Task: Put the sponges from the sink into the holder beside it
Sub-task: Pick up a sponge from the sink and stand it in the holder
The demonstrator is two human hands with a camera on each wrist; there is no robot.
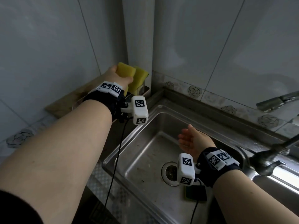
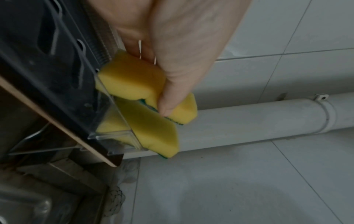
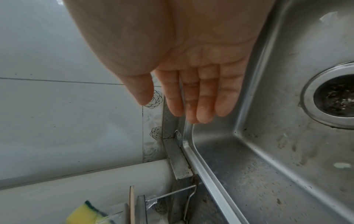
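My left hand point(image 1: 123, 75) grips a yellow sponge point(image 1: 126, 70) and holds it upright at the mouth of the clear holder point(image 1: 143, 90) on the ledge left of the sink point(image 1: 129, 143). In the left wrist view, thumb and fingers of the left hand point(image 2: 153, 78) pinch this sponge point(image 2: 130, 81), whose lower end is behind the holder's clear wall point(image 2: 114, 133). A second yellow sponge point(image 1: 139, 80) point(image 2: 153, 128) stands inside the holder. My right hand point(image 1: 189, 139) point(image 3: 191, 103) hovers open and empty over the basin. A dark green pad point(image 1: 195, 194) lies on the sink floor, partly hidden by the right wrist camera.
The drain point(image 1: 169, 173) point(image 3: 337, 97) sits in the basin's middle. A faucet point(image 1: 275, 101) and a metal fitting point(image 1: 267, 160) stand at the right rim. A white pipe point(image 2: 249, 118) runs up the corner behind the holder. A wooden board point(image 1: 68, 102) lies under the holder.
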